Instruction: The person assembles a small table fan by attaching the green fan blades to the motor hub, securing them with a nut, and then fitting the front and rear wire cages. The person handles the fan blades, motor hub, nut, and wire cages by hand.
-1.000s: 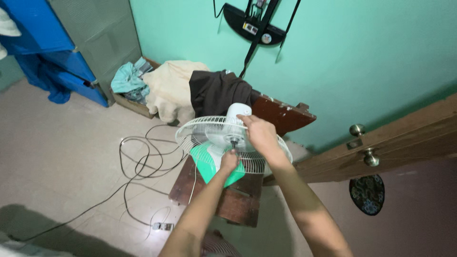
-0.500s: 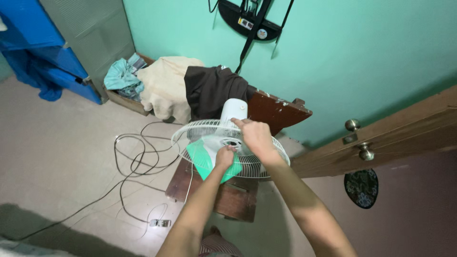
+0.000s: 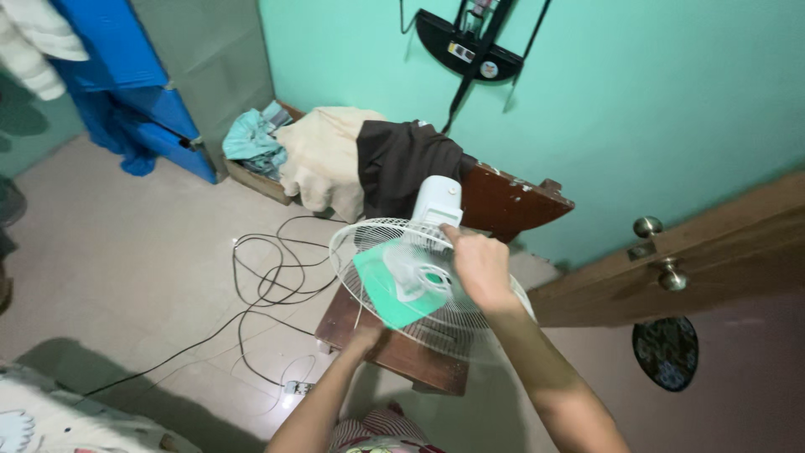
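Observation:
A white electric fan lies face up on a dark wooden stool (image 3: 412,359). Its round wire grille (image 3: 471,325) is open on top, showing a green blade (image 3: 379,287) and a white hub with a green centre (image 3: 432,277). The white motor housing (image 3: 438,201) points toward the wall. My right hand (image 3: 480,267) rests on the grille's far side beside the hub, fingers curled over the wires. My left hand (image 3: 366,337) is low at the grille's near rim, by the stool edge, and its fingers are hidden.
Black cables (image 3: 268,277) loop over the tiled floor to a plug strip (image 3: 295,387). Heaped clothes (image 3: 323,159) and a brown board (image 3: 511,205) lie against the green wall. A wooden door (image 3: 721,252) with knobs stands at right, and a blue cabinet (image 3: 142,75) at left.
My left hand has dropped from the fan hub down to the grille's near rim. The hub and green blade now show uncovered. The view has shifted slightly right.

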